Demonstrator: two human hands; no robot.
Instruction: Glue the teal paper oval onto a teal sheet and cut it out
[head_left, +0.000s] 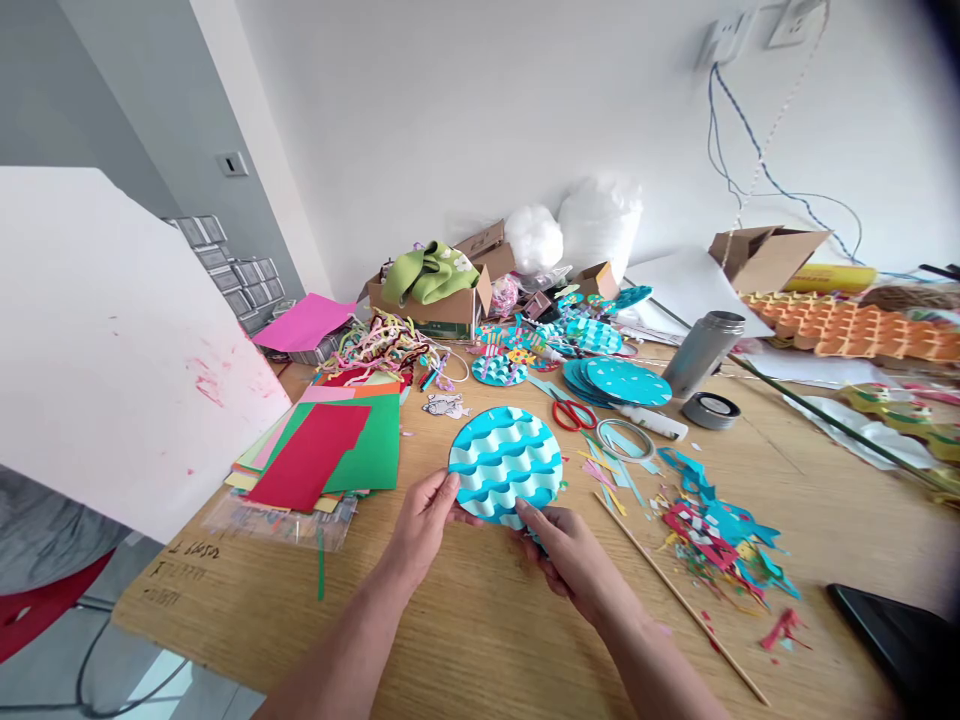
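A round paper disc point(505, 463) with woven blue and pale-blue wave strips is tilted up just above the wooden table point(480, 620). My left hand point(424, 522) grips its lower left edge, thumb on top. My right hand point(566, 552) pinches its lower right edge, fingers closed on the paper. A thin wooden stick point(679, 597) lies on the table to the right of my right hand.
A stack of coloured paper sheets point(330, 450) lies left. Red-handled scissors point(574, 412), a glue stick point(652, 421), a tape roll point(710, 410), a metal flask point(701, 353) and more blue discs point(626, 382) sit behind. Paper scraps point(720, 535) are scattered right. A white board point(105, 340) leans at the far left.
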